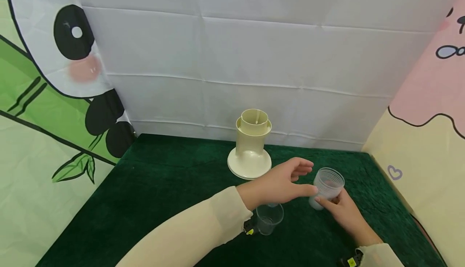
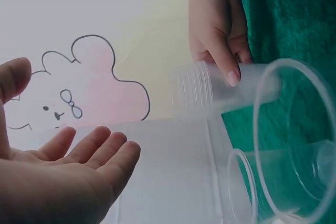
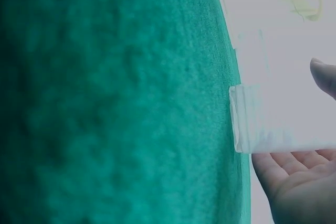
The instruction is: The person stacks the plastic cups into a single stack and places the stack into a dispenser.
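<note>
A stack of clear plastic cups [image 1: 328, 184], ribbed by nested rims, tilts in my right hand [image 1: 346, 214]. The thumb lies along the near side, with fingers behind it; the right wrist view shows fingers [image 3: 299, 163] under the stack [image 3: 283, 119]. My left hand [image 1: 283, 182] reaches across with fingers extended and parted from the thumb, its thumb tip overlapping the stack's side in the head view. Seen from the left wrist, this hand [image 2: 79, 171] has an empty palm. Below the left wrist, a clear plastic cup [image 1: 268, 222] stands mouth up on the green cloth.
At the back of the cloth [image 1: 174, 178] stands a cream cylindrical holder [image 1: 251, 138] on a round white base [image 1: 248, 164]. A white sheet [image 1: 254, 53] hangs behind it, and printed cartoon panels flank both sides. Clear cup rims [image 2: 257, 129] appear close in the left wrist view.
</note>
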Demonstrator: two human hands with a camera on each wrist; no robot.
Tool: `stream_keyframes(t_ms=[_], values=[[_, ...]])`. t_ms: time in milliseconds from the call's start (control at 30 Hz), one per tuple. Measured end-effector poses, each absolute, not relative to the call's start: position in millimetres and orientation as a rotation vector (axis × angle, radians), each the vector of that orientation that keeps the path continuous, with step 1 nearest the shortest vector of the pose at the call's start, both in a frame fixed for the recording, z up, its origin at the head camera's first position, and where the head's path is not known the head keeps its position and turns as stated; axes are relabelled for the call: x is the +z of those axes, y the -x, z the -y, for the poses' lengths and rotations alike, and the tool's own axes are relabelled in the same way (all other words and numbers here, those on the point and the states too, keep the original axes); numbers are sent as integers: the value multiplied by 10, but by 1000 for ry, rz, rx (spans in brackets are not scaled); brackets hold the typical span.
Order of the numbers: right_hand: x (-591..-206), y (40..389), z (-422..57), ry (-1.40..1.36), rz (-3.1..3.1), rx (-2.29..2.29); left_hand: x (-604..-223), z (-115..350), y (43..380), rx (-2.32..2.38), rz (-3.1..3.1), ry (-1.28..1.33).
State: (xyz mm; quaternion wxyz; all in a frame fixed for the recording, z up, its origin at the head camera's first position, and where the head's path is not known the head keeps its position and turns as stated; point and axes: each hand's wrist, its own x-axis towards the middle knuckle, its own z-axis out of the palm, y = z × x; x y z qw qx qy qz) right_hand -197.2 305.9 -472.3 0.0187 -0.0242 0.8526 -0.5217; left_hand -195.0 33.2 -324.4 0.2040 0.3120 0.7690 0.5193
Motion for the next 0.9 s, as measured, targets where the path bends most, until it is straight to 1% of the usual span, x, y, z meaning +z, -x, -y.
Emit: stream_keyframes(t_ms=[233,500,900], values=[[-4761,1990,-3040,47,-2646,-1597,-3375,-42,1916,1495,-2146,-917],[-4726,1963,-3042,37,-2627,-1597,-3490,259,1808,1559,-2187,-853],[-4679,1937,-3071,73,-2626,-1616,-3604,421,1635,1604,-2207,-769]])
